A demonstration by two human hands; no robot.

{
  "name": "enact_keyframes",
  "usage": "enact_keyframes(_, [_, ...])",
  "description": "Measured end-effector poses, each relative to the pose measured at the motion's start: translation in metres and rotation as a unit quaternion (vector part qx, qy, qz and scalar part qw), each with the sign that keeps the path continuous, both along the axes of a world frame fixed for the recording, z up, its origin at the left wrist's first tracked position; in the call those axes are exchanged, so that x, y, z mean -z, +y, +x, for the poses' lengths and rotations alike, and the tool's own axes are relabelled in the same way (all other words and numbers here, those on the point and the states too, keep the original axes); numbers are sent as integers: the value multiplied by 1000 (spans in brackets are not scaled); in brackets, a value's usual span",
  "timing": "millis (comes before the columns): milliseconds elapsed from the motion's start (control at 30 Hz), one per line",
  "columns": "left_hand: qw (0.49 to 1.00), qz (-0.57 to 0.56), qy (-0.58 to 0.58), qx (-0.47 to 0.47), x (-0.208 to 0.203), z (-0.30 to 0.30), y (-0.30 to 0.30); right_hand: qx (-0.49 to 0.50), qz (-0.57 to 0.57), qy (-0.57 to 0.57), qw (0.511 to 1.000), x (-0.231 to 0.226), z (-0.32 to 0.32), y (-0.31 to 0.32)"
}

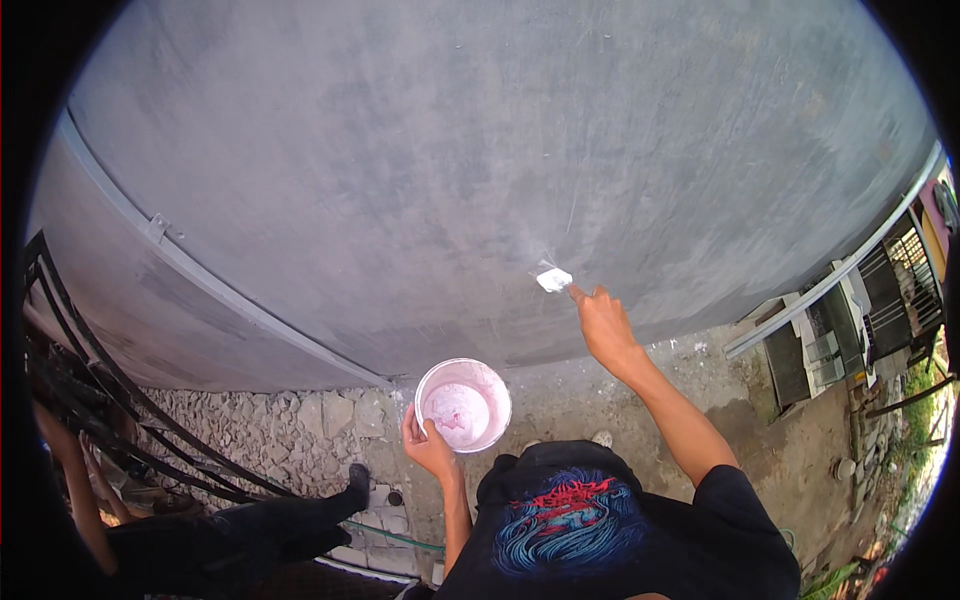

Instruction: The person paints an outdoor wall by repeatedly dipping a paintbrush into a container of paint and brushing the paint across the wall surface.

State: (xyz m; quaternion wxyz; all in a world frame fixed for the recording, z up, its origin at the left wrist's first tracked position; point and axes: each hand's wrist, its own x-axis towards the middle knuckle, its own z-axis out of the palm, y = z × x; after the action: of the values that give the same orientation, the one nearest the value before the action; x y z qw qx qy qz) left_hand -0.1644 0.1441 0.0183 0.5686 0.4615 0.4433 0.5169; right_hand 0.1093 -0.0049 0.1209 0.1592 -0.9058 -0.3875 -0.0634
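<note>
My left hand [432,452] grips a white plastic bucket [488,388] by its side, thumb over the rim. A pinkish-white paste coats the inside and bottom of the bucket. My right hand [606,325] is stretched up and to the right, closed around a small putty knife [555,280] loaded with white paste. Its handle is mostly hidden in the fingers. The blade touches, or is very close to, the large grey wall [400,180], where a thin pale smear shows beside it.
A pale pipe [250,308] runs down the wall on the left. Black metal railings [110,375] and another person's dark-clad leg [300,520] are at lower left, near rubble [270,430]. A metal-and-glass rack [825,345] stands right, beyond a second pipe [790,315].
</note>
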Motion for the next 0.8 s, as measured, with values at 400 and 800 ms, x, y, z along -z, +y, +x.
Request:
enact_keyframes(400, [1000,17,0,7,-1,12,6,23,334,-189,923,-201,-2,21])
enact_keyframes(800, [1000,14,-5,18,6,5,8,-15,36,36,999,-26,13,6])
